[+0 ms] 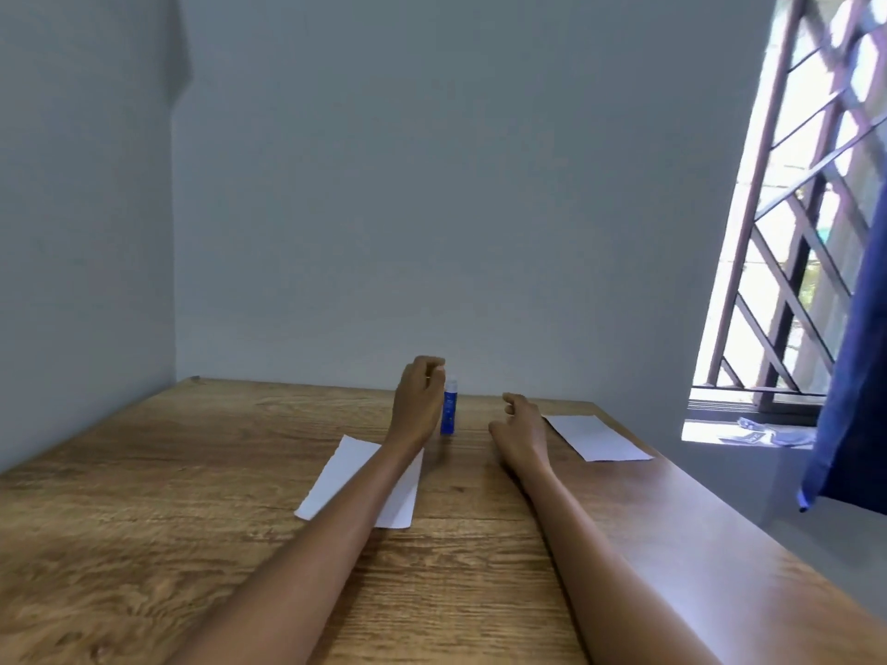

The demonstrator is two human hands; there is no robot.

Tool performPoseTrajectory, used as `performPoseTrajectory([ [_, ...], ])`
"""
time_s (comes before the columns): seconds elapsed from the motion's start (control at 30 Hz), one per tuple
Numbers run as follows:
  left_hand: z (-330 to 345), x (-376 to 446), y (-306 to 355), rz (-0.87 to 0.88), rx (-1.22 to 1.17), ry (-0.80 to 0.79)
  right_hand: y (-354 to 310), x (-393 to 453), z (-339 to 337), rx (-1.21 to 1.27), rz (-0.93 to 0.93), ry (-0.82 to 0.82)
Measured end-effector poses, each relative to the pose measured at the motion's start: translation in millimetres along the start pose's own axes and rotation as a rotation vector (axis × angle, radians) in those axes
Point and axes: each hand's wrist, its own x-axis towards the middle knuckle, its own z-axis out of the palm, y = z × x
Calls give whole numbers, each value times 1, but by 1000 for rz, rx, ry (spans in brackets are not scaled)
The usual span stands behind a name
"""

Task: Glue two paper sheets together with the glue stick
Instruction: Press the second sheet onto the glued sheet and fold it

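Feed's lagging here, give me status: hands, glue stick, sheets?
Left hand beside upright glue stick, grip unclear. Right hand open, holding nothing. Left sheet under left forearm, right sheet apart. Nothing blocking.

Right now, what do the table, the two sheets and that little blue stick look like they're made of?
The table looks like wood or a wood-print laminate: brown grain, a soft sheen near its right edge. The left sheet and right sheet look like plain matte white paper, thin and flat. The glue stick looks like smooth plastic, blue body with a pale cap; too small to be sure.
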Motion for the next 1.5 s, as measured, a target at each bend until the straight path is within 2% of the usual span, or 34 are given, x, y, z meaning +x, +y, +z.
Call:
performPoseTrajectory([
  [0.1,35,-4,17,90,16,-136,15,3,-36,-208,23,190],
  [0.2,82,-10,29,-61,61,-395,42,12,-80,-521,79,228],
  [0.27,107,-15,32,-217,32,-490,60,18,-104,-634,173,229],
  [0.33,128,-19,31,-370,-49,-486,75,23,-122,-650,283,217],
  [0.43,151,-16,24,-574,-205,-410,91,33,-134,-684,346,189],
  [0.63,174,-3,22,-727,-442,-309,96,43,-132,-702,299,156],
  [0.9,178,-4,16,-758,-554,-254,92,41,-129,-458,300,169],
  [1.03,182,-9,18,-728,-412,-255,90,36,-129,-392,302,134],
  [1.1,186,-10,14,-687,-291,-197,88,33,-128,-346,295,131],
  [1.17,187,-13,13,-636,-211,-133,87,30,-128,-257,279,176],
  [1.3,166,-24,28,-538,-306,-100,77,14,-131,-45,280,328],
  [1.37,146,-24,37,-475,-385,-72,70,2,-128,97,258,239],
  [1.43,125,-26,45,-444,-442,-63,54,-16,-121,377,216,50],
  [1.5,102,-33,52,-447,-493,-63,32,-33,-110,530,160,-72],
])
